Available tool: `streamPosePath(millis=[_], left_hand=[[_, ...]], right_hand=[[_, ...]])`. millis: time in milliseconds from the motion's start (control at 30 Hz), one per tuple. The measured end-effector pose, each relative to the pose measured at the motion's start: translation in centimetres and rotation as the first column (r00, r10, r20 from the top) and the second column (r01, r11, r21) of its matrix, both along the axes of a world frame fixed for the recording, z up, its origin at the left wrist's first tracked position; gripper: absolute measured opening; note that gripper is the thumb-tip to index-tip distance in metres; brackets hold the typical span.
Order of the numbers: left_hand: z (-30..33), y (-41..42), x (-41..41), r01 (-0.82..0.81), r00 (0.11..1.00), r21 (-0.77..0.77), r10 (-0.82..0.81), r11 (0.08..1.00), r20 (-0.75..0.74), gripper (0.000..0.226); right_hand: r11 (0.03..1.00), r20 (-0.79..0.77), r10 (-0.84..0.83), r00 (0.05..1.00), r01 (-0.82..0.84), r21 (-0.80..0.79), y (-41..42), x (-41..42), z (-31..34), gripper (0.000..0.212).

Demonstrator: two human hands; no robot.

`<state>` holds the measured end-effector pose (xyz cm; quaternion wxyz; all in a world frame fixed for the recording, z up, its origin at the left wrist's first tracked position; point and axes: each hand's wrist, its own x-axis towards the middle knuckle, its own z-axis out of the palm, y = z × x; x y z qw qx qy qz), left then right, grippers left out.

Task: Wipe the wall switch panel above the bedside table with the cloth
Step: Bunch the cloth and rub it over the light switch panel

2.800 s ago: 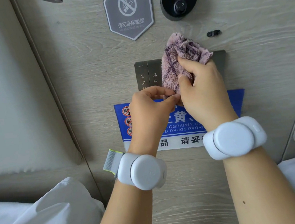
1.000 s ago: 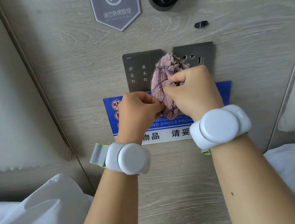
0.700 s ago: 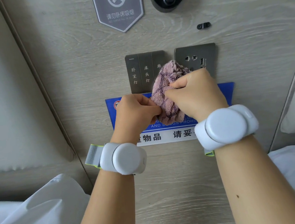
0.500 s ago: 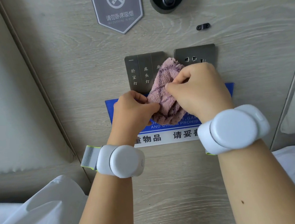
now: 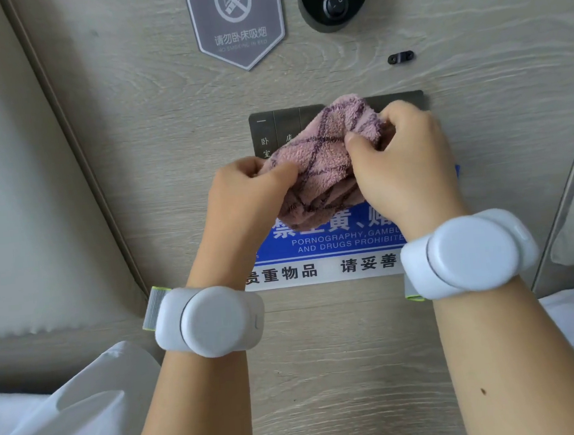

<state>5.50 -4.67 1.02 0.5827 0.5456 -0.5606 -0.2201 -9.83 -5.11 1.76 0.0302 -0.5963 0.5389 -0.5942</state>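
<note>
Head view: both hands work a pink plaid cloth [image 5: 322, 166] bunched in front of the grey wall switch panel [image 5: 273, 130], which is set into a wood-grain wall [image 5: 155, 131]. The left hand [image 5: 243, 200] pinches the cloth's lower left edge between thumb and curled fingers. The right hand [image 5: 401, 163] clutches the cloth's upper right part, fingers curled into the fabric. The cloth covers the middle and right of the panel; only its left keys, marked with Chinese characters, show. The top edge of a grey socket plate [image 5: 403, 97] shows just above the right hand. Below the cloth, a blue and white notice sign [image 5: 329, 251] is partly hidden by both hands. Each wrist wears a white round wristband device [image 5: 214, 321]. Above the panel hang a grey hexagonal no-smoking sign [image 5: 237, 22] and a black round rocker switch [image 5: 333, 0]. White bedding [image 5: 54, 424] lies at lower left.
</note>
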Motion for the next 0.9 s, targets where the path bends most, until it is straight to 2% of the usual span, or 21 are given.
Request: streamPosePath(millis=[100, 200, 367, 533, 633, 833, 900], left_hand=[[0.5, 0.5, -0.1, 0.079, 0.979, -0.029, -0.083, 0.996, -0.185, 0.02], [0.7, 0.8, -0.2, 0.132, 0.931, -0.065, -0.146, 0.989, -0.334, 0.018], [0.9, 0.8, 0.1, 0.198, 0.883, -0.13, -0.235, 0.971, -0.407, 0.013], [0.7, 0.4, 0.6, 0.268, 0.836, -0.156, -0.31, 0.951, -0.453, 0.033], [0.7, 0.3, 0.7, 0.239, 0.84, -0.153, -0.284, 0.959, -0.463, 0.046], [0.8, 0.2, 0.3, 0.202, 0.828, -0.209, -0.281, 0.957, -0.486, 0.056], [0.7, 0.2, 0.2, 0.198, 0.835, -0.213, -0.279, 0.957, -0.474, 0.057]], right_hand=[[0.999, 0.074, 0.047, 0.996, -0.046, -0.018, 0.4, 0.3, 0.4, 0.018], [0.988, 0.221, 0.15, 0.964, -0.152, -0.011, 0.7, 0.6, 0.7, 0.012], [0.963, 0.284, 0.264, 0.922, -0.267, -0.027, 1.2, 0.5, 1.0, 0.016], [0.898, 0.376, 0.419, 0.826, -0.438, -0.037, 1.0, 0.4, 1.2, 0.022], [0.888, 0.377, 0.441, 0.815, -0.458, -0.047, 1.2, 0.3, 1.4, 0.011], [0.881, 0.418, 0.442, 0.793, -0.472, -0.037, 1.3, 0.1, 1.4, 0.041], [0.876, 0.368, 0.461, 0.808, -0.48, -0.043, 1.4, 0.1, 1.4, 0.053]])
